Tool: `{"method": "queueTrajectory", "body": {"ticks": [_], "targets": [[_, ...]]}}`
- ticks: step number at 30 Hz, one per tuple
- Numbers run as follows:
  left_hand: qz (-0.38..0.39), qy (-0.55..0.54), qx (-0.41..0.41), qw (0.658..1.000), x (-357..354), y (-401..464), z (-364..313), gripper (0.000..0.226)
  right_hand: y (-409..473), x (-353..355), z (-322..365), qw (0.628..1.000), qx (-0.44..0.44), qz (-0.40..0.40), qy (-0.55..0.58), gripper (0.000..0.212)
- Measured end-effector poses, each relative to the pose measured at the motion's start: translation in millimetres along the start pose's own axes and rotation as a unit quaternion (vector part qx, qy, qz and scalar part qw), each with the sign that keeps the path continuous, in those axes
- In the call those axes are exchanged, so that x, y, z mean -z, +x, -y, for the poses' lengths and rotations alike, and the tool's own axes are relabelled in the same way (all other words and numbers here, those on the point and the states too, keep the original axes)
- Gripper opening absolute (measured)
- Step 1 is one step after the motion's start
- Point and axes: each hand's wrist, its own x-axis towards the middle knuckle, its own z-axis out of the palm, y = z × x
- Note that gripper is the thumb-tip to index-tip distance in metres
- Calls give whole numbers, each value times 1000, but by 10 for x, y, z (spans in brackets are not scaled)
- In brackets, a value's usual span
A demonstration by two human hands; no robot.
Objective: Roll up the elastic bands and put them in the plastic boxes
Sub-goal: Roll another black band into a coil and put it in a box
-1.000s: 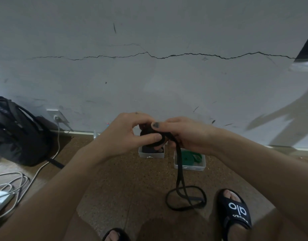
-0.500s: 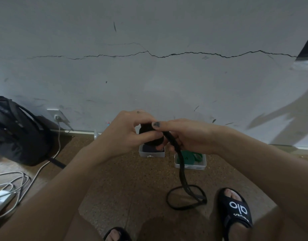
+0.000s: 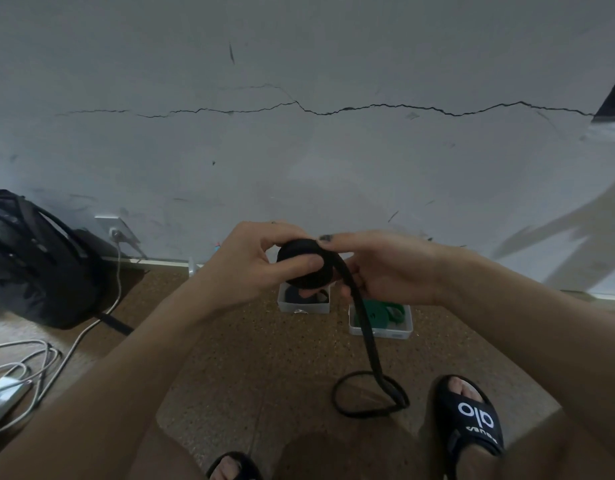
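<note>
A black elastic band (image 3: 308, 265) is partly wound into a thick roll held in front of me. My left hand (image 3: 250, 263) grips the roll, thumb across its face. My right hand (image 3: 385, 268) holds the loose strap where it leaves the roll. The free tail (image 3: 370, 393) hangs down and ends in a loop on the floor. Below the hands stand two clear plastic boxes: the left box (image 3: 304, 308) holds a dark roll, the right box (image 3: 382, 330) holds a green band.
A black backpack (image 3: 32, 261) leans on the wall at left, with white cables (image 3: 25, 368) and a charger beside it. My feet in black slides (image 3: 472, 420) rest on the brown speckled floor. The cracked grey wall stands close behind the boxes.
The roll has grown as more strap was wound on. The hanging tail has shortened and its floor loop has drawn in a little.
</note>
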Motion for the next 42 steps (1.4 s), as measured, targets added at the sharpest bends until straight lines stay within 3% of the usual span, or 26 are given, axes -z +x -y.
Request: {"method": "queueTrajectory", "body": {"ticks": [4, 7, 10, 15, 19, 22, 25, 29, 32, 35, 39, 42], "targets": [[17, 42, 1, 999, -3, 20, 6, 26, 90, -79, -31, 993, 14, -77, -93, 56], [9, 36, -6, 999, -21, 20, 13, 23, 60, -67, -38, 994, -13, -55, -94, 64], [-9, -7, 5, 1000, 10, 1, 24, 19, -1, 21, -21, 999, -16, -14, -31, 52], [7, 47, -4, 999, -12, 15, -2, 30, 67, -58, -49, 996, 4, -66, -60, 32], [-9, 50, -24, 998, -23, 41, -14, 29, 39, -9, -60, 999, -23, -31, -38, 51], [-19, 20, -20, 999, 1, 29, -14, 20, 11, 40, -52, 999, -23, 15, 21, 51], [-17, 0, -3, 1000, 29, 9, -27, 16, 38, 14, -50, 1000, -14, -16, -3, 51], [2, 73, -35, 997, -5, 6, -10, 23, 46, -26, -53, 994, -20, -42, -103, 58], [-12, 14, -17, 1000, 8, 8, -11, 19, 12, 29, -54, 997, -34, -18, -72, 63], [-17, -18, 3, 1000, 26, -11, -18, 18, -8, 57, -43, 999, -10, 1, -50, 48], [25, 25, 6, 999, 13, -1, -2, 17, 23, -14, -62, 996, -12, -52, -75, 50], [19, 35, -13, 999, -2, 5, -1, 24, 12, -6, -76, 996, -38, -43, -67, 58]]}}
